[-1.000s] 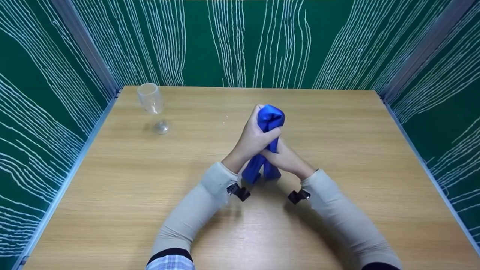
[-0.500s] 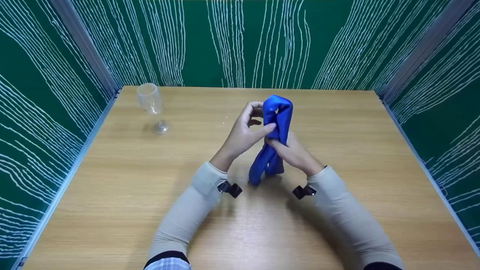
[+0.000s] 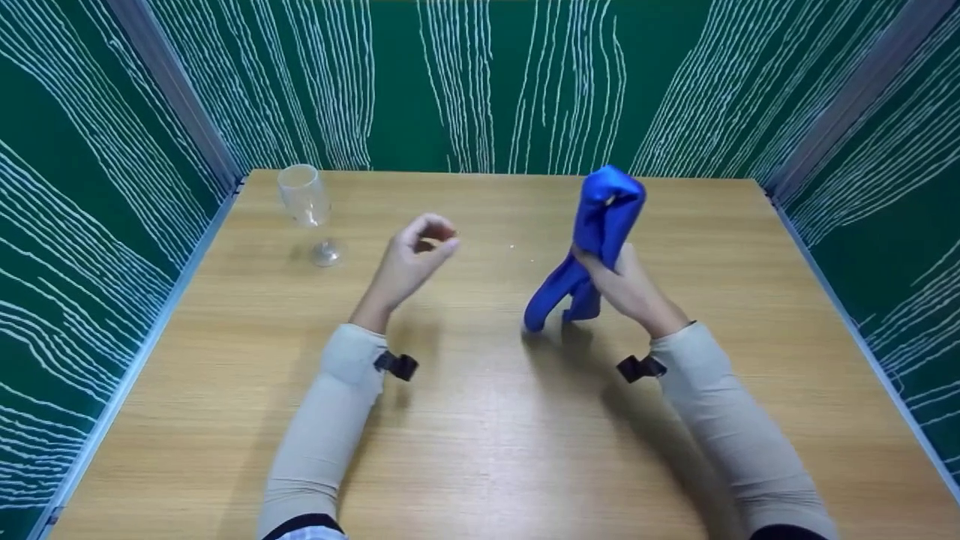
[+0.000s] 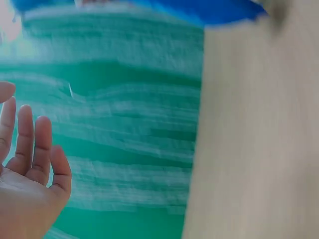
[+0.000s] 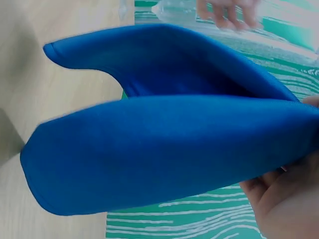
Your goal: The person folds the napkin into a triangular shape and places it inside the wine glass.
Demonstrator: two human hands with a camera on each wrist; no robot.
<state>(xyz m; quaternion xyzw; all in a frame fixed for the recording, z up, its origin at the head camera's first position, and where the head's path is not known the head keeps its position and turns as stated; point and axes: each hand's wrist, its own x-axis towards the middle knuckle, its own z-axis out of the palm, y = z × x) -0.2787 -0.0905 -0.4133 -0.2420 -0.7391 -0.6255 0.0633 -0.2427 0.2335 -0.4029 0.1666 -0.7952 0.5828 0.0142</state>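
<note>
My right hand [image 3: 634, 289] grips a blue band of smooth cloth [image 3: 604, 214] around its middle, thumb across the near side. The band is folded over into a loop at the top, and two tails hang down toward the table. In the right wrist view the tails of the blue band [image 5: 149, 154] spread apart, wide and round-ended, while the right hand [image 5: 289, 199] is partly hidden behind them. To the left, my left hand [image 3: 411, 262] hovers over the table, fingers loosely bent with nothing in them. The left wrist view shows the left hand [image 4: 35, 169] with its palm facing up.
A clear stemmed glass [image 3: 306, 199] stands upright at the back left of the wooden table [image 3: 480, 420], left of my left hand. Green walls [image 3: 409, 82] with white wavy lines rise along the back and both sides.
Both hands gripped the blue band together earlier. My left hand has let go and moved left; my right hand has carried the band to the right and slightly farther back.
</note>
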